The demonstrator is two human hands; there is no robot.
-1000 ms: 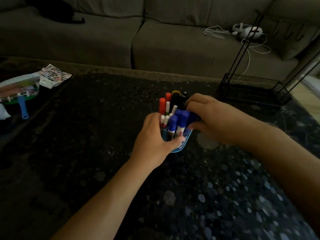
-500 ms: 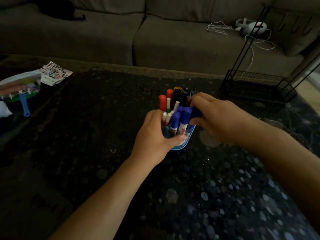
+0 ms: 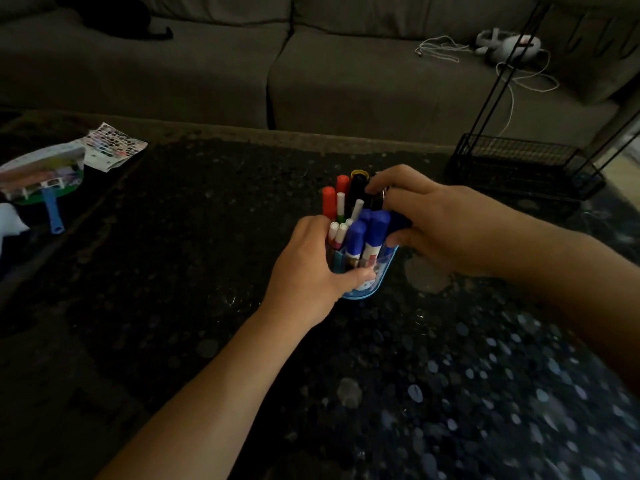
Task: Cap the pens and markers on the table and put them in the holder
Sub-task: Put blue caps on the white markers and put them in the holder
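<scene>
Right now the holder [image 3: 379,271] sits between the two hands on the table [image 3: 207,254], crammed full. The left hand [image 3: 308,268] wraps its near-left side, thumb laid across the clear front wall. The right hand [image 3: 433,223] comes in from the other side, fingers curled over the dark pens [image 3: 360,195] at the far right of the bunch and thumb closing from beneath. Exactly which one it pinches is hidden under the fingers.

The main risk, as I judge it, is crowding. The blue-capped markers [image 3: 375,230] stand tight between the two thumbs. The red-capped markers [image 3: 329,202] and thin white pens [image 3: 341,206] fill the space just beyond the left fingers. Pushing one more barrel down into so little room could jam it, lever a neighbour up and out, or pop a loosely seated cap. A hard push on the right-hand side could also tip the light plastic holder toward the left palm, so that grip needs to be firm. Whether every cap is fully seated cannot be told in this dim light.
</scene>
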